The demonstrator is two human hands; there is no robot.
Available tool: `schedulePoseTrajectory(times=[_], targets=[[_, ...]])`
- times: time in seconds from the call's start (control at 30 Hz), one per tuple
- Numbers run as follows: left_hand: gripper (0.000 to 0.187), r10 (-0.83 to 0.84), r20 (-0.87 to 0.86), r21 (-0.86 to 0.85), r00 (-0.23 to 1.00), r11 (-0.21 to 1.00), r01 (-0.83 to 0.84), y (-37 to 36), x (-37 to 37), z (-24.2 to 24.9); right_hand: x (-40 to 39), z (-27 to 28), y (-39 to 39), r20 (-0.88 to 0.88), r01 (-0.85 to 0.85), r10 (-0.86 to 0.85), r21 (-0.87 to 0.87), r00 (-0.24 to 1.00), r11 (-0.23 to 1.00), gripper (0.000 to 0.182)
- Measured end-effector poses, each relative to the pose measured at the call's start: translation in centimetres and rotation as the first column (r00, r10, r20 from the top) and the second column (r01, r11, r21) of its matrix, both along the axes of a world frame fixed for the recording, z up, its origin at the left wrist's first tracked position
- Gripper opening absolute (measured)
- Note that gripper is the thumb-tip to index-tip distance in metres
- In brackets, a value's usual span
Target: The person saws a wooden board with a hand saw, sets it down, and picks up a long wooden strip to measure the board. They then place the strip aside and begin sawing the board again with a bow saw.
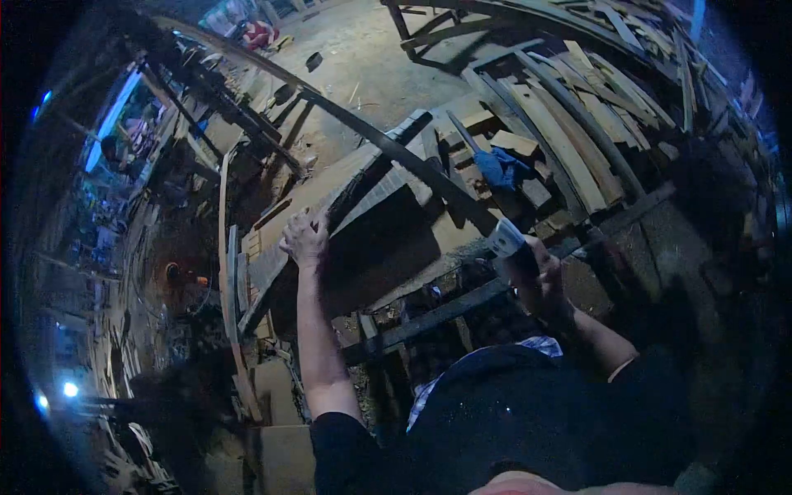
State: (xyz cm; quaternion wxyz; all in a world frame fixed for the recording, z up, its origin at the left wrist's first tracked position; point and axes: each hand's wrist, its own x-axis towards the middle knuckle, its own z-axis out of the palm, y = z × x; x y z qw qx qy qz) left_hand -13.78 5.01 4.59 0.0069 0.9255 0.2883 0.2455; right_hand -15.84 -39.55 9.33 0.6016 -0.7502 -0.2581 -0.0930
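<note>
My left hand [305,239] rests at the edge of a wooden plank [268,271] lying slantwise on the workbench, its fingers curled over the wood. Closer to my body on the right, my right hand [544,280] is closed around a dark object with a pale, metal-looking end [506,238] marked by two dark dots; its kind cannot be made out. A long dark bar [355,124] runs from the upper left down to that pale end. Between my hands, a broad dark area [379,247] covers part of the bench.
Right of the bench lie wood offcuts [516,142], a blue cloth-like item [499,167] and long stacked planks [569,132]. A dark-framed table [404,29] stands at the back. Upright strips [227,247] border the left side. A person in red [260,35] is far off.
</note>
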Motion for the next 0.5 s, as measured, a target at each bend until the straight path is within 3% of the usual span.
schedulePoseTrajectory(times=[0.07, 0.1, 0.13, 0.2, 0.3, 0.4, 0.5], targets=[[0.047, -0.035, -0.143, 0.074, 0.989, 0.996, 0.046, -1.3, -1.7, 1.4, -0.3, -0.8, -0.2, -0.037, -0.034, 0.035, 0.024, 0.999, 0.999, 0.025], [0.046, -0.066, -0.179, 0.010, 0.982, 0.998, 0.069, -1.4, -1.9, 1.9, -0.4, -1.2, -0.2, -0.086, -0.049, 0.053, 0.053, 0.995, 0.997, 0.025], [0.046, -0.054, -0.171, 0.001, 0.984, 0.999, 0.054, -1.2, -1.9, 1.9, -0.4, -1.5, -0.2, -0.078, -0.063, 0.066, 0.042, 0.995, 0.997, 0.025], [0.042, -0.112, -0.159, -0.034, 0.981, 0.994, 0.108, -0.9, -1.8, 1.9, -0.1, -2.1, -0.2, 0.137, 0.011, -0.009, -0.019, 0.991, 1.000, 0.025], [0.033, -0.157, -0.062, -0.033, 0.986, 0.987, 0.156, -1.9, -2.2, 2.8, -0.1, -4.7, -1.2, 0.054, 0.051, -0.041, -0.195, 0.998, 0.979, 0.022], [0.027, -0.152, 0.039, 0.003, 0.988, 0.988, 0.152, -2.1, -1.5, 2.2, -0.1, -4.2, -0.9, 0.042, 0.022, -0.018, -0.099, 0.999, 0.995, 0.022], [0.027, -0.131, 0.068, 0.045, 0.989, 0.991, 0.128, -1.7, -0.1, 1.1, -0.3, -2.2, -0.5, 0.134, 0.047, -0.030, -0.128, 0.991, 0.991, 0.020]])
